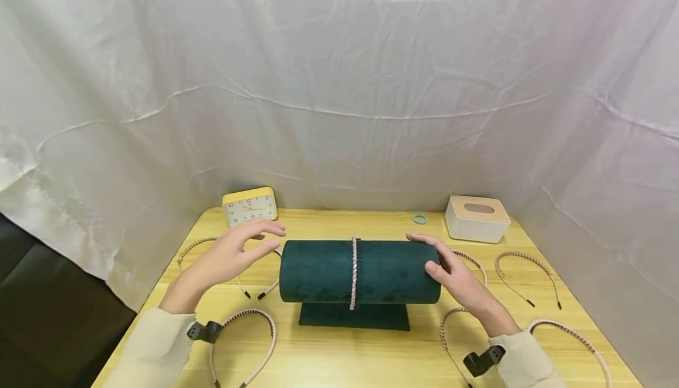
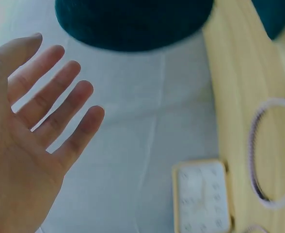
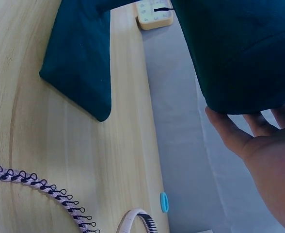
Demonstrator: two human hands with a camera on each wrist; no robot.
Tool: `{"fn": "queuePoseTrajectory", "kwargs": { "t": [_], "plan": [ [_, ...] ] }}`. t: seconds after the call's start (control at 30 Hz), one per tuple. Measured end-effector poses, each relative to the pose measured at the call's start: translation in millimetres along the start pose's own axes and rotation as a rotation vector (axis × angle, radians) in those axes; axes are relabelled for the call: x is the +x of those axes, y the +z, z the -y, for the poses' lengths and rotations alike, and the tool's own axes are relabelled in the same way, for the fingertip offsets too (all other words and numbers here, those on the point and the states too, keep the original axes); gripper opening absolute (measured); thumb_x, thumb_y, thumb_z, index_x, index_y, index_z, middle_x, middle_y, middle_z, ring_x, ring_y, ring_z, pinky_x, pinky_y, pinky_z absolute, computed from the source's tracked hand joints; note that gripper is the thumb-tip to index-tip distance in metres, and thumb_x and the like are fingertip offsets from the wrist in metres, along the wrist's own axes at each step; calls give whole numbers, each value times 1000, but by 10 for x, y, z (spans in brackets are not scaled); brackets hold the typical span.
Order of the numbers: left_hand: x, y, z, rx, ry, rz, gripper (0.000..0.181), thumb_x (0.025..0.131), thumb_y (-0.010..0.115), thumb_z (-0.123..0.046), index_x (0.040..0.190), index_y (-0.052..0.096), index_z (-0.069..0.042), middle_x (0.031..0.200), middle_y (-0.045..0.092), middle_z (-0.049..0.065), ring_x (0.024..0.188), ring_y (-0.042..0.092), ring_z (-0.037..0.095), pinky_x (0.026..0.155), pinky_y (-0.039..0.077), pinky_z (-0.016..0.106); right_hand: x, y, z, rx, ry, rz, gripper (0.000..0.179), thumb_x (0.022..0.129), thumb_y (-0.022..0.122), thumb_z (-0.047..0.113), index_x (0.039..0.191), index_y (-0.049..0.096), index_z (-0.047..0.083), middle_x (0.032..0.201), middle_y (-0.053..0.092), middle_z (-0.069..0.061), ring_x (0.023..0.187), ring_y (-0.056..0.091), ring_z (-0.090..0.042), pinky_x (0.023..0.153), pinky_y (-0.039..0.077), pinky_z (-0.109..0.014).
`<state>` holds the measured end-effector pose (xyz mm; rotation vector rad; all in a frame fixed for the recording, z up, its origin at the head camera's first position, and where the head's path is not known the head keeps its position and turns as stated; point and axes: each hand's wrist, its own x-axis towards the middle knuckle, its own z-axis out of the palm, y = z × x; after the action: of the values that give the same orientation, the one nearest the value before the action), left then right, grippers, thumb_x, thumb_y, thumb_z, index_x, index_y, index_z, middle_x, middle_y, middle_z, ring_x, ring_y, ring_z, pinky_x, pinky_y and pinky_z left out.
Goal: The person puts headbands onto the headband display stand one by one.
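A dark green velvet headband display stand (image 1: 318, 270), a padded roll on a flat base, stands in the middle of the table. One pink braided headband (image 1: 353, 273) sits over the roll near its centre. My left hand (image 1: 223, 255) hovers beside the roll's left end, fingers spread and holding nothing; the left wrist view shows its palm (image 2: 31, 145) and the roll's end (image 2: 133, 24) apart from it. At the right end, my right hand (image 1: 461, 279) touches the roll with extended fingers. In the right wrist view its fingertips (image 3: 220, 119) meet the roll's end.
Several headbands lie on the wooden table (image 1: 329, 358), including one at front left (image 1: 273, 329) and one at far right (image 1: 522, 253). Along the back are a yellow clock (image 1: 249, 206), a blue ring (image 1: 419, 219) and a tissue box (image 1: 477, 220). White curtain (image 1: 339, 81) hangs behind.
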<state>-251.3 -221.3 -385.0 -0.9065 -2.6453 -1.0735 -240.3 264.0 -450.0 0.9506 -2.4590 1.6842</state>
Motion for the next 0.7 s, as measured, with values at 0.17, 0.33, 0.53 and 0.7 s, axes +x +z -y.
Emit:
{"fn": "queuePoseTrajectory", "kwargs": {
  "t": [0.17, 0.33, 0.53, 0.7],
  "plan": [
    [-244, -95, 206, 45, -66, -16, 22, 110, 67, -26, 131, 75, -26, 140, 73, -2, 129, 68, 22, 104, 59, 47, 11, -1, 30, 21, -6, 7, 52, 117, 46, 14, 169, 38, 17, 174, 38, -15, 150, 46, 0, 114, 45, -18],
    [-515, -93, 427, 62, -102, -20, 22, 110, 67, -24, 131, 75, -25, 135, 76, -1, 121, 71, 16, 98, 62, 43, 12, 0, 32, 26, 2, 6, 52, 117, 46, 14, 169, 39, 18, 175, 38, -14, 150, 46, 0, 114, 44, -17],
    [-806, -4, 697, 19, -161, -32, 23, 111, 67, -25, 132, 75, -27, 138, 74, 3, 123, 67, 7, 97, 62, 37, 6, -4, 13, 16, 11, -9, 51, 117, 47, 17, 168, 40, 20, 174, 39, -11, 151, 44, 1, 115, 43, -17],
    [-986, 62, 852, -16, -196, -17, 23, 110, 68, -22, 131, 75, -23, 141, 73, 8, 127, 64, 6, 96, 61, 32, 1, 7, 5, 13, 12, -3, 51, 118, 47, 17, 169, 39, 20, 174, 39, -12, 151, 45, 1, 115, 44, -17]
  ]
}}
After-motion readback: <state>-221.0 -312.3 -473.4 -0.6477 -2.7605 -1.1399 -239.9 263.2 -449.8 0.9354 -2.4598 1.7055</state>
